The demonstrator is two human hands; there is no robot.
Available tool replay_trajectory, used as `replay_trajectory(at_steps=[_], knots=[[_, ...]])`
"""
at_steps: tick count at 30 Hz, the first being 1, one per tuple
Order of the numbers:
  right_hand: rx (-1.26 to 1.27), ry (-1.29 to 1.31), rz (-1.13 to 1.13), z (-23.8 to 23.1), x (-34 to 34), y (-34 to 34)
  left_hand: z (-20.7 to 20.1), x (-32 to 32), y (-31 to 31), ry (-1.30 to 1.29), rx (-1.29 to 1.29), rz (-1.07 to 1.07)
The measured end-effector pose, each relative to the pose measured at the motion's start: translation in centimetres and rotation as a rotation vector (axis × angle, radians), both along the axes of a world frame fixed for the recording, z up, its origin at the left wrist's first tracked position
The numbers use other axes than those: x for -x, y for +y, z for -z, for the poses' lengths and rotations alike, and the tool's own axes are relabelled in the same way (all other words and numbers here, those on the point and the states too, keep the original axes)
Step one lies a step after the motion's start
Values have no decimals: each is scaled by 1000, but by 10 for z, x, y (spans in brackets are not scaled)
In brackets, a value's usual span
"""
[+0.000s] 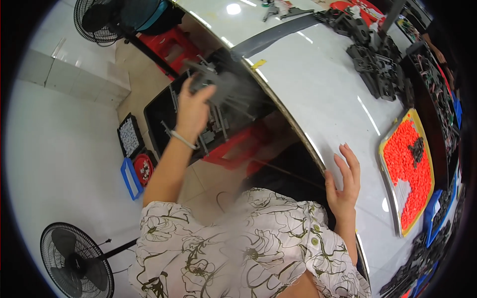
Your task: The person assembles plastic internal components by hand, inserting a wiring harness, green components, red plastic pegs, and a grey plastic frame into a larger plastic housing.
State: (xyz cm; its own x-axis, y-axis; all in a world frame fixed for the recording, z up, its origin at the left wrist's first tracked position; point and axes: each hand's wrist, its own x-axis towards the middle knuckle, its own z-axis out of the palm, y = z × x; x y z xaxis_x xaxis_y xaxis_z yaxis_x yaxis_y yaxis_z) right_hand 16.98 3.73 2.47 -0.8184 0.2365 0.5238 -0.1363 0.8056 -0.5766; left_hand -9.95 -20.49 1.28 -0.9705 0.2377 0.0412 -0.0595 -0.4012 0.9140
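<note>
Head view. Your left hand [194,111] is over the black bin [153,121] at the left side of the white table [318,94]. Its thumb and fingers are clamped on a dark grey part [223,87]; the part is blurred, and its exact shape cannot be told. It is above the bin, near the table's edge. Your left wrist carries a pale band [184,140]. Grey rod-like parts [217,121] lie in the bin, and a red stool [233,149] shows just below it.

Your right hand [345,186] is at the table's near edge, fingers apart and grasping nothing, with the thumb at the edge itself.

To the right of that hand, well apart from it, a yellow-rimmed tray [402,191] holds orange-red pieces [405,154], with a small cluster of dark pieces [416,151] on top of them. Farther up the table lies a pile of black parts [380,74]. On the floor at left, a blue frame [130,180] is beside a red bowl [143,169]. A black fan [77,263] is at lower left.
</note>
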Motion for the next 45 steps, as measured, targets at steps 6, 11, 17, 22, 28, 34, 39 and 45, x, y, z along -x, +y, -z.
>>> replay_trajectory(at_steps=[6, 11, 17, 22, 28, 34, 39, 45], knots=[[56, -113, 94, 5, -5, 2, 41, 88, -174, 77, 619, -380], [69, -170, 112, 8, 1, 0, 89, 120, -243, -64, 805, -342], [59, -220, 185, 7, 1, -1, 148, 153, -263, -265, 948, -131], [56, -278, 217, 6, 6, -3, 171, 154, -263, -365, 1078, 23], [30, -266, 186, 10, 4, 2, 156, 128, -261, -659, 768, 156], [78, -270, 176, 8, 8, -2, 146, 109, -258, -747, 591, 55], [106, -231, 201, 5, 1, 3, 188, 126, -257, -736, 623, -47], [117, -190, 88, 3, 7, 6, 208, 132, -325, -684, 380, 29]])
